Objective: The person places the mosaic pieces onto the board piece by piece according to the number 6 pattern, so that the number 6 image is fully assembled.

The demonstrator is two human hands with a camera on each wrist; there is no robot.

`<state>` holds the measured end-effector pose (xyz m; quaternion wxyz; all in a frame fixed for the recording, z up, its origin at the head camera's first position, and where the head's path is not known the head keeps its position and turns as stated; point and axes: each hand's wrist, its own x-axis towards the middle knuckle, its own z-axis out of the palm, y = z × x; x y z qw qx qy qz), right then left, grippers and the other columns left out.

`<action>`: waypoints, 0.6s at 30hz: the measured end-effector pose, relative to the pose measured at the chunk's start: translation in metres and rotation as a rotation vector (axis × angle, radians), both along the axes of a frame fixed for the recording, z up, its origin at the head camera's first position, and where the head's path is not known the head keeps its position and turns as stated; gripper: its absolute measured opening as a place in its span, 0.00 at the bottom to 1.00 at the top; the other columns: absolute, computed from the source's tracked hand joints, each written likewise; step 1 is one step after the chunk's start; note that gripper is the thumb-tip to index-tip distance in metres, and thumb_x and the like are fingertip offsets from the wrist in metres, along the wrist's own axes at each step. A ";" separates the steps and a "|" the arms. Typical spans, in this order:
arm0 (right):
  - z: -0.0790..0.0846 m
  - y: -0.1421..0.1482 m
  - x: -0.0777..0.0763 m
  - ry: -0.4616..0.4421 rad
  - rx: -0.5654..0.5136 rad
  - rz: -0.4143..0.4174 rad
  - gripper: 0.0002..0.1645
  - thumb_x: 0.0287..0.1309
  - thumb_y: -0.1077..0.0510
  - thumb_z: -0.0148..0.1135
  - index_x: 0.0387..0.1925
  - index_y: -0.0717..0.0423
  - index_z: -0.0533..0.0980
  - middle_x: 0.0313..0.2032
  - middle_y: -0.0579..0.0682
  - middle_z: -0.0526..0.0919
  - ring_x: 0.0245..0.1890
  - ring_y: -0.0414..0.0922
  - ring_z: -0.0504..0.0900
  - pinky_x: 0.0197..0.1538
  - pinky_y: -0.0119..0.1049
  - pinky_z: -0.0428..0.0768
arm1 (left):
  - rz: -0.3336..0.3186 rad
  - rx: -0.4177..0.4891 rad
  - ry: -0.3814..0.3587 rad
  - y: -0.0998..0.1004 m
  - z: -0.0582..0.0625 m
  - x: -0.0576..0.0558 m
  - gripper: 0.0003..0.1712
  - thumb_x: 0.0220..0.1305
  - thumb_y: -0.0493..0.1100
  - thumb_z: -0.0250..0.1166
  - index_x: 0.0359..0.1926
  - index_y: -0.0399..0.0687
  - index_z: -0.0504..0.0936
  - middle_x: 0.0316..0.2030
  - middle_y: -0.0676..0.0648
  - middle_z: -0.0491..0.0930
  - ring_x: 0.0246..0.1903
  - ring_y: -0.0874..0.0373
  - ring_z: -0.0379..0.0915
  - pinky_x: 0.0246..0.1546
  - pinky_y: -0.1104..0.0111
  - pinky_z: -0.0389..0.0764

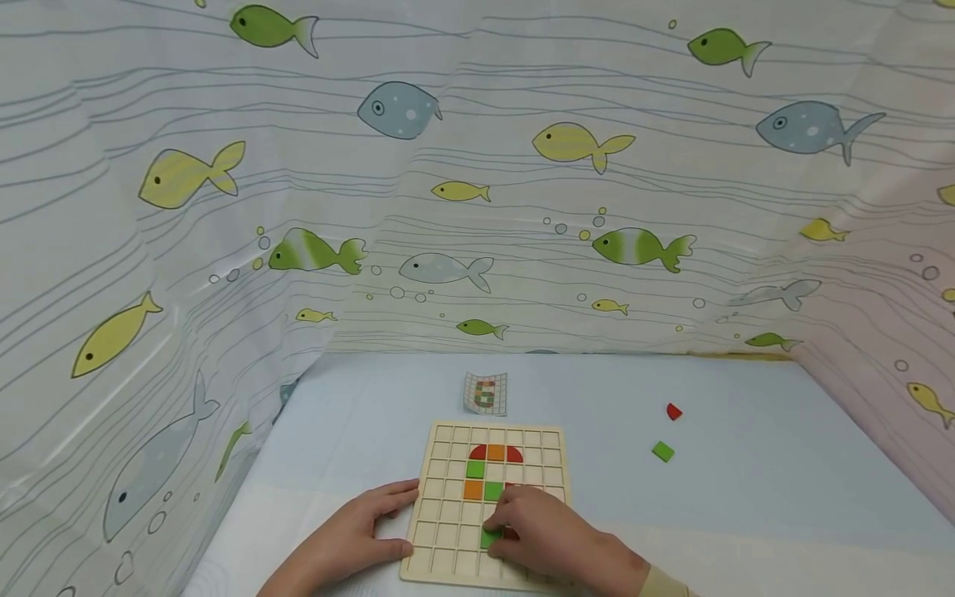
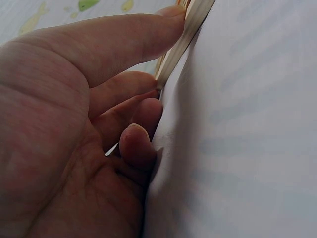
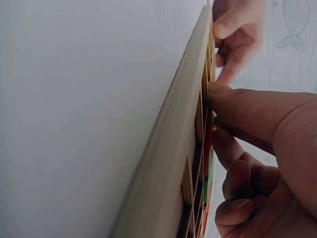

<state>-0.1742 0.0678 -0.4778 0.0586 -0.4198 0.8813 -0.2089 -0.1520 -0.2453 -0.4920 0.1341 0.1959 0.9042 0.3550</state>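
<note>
A wooden grid board lies on the table, carrying red, orange and green tiles in a curved pattern. Along its left edge, my left hand rests with thumb and fingertips touching the side. In the left wrist view, the thumb lies against the wooden rim. My right hand is over the lower middle of the board, pinching a green square tile between thumb and index finger at a grid cell. This hand partly hides the tiles and cells beneath it.
Behind the board lies a small pattern card with a similar coloured figure. To the right on the table are a loose red quarter-round tile and a green square tile. A fish-printed curtain encloses the back and sides.
</note>
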 end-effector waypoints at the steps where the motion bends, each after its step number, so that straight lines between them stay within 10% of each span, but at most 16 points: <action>1: 0.000 0.000 0.000 0.007 0.001 0.000 0.16 0.56 0.50 0.73 0.46 0.47 0.87 0.32 0.29 0.76 0.32 0.28 0.69 0.40 0.24 0.72 | -0.001 0.000 -0.001 0.000 0.000 0.000 0.45 0.57 0.64 0.69 0.70 0.48 0.71 0.70 0.55 0.65 0.66 0.51 0.64 0.60 0.61 0.70; 18: 0.004 0.020 -0.003 0.040 -0.069 -0.034 0.18 0.57 0.47 0.72 0.48 0.48 0.86 0.41 0.36 0.80 0.41 0.32 0.75 0.46 0.29 0.76 | -0.007 -0.007 0.015 0.000 -0.001 -0.001 0.45 0.57 0.64 0.69 0.70 0.48 0.71 0.70 0.54 0.64 0.64 0.55 0.66 0.59 0.62 0.71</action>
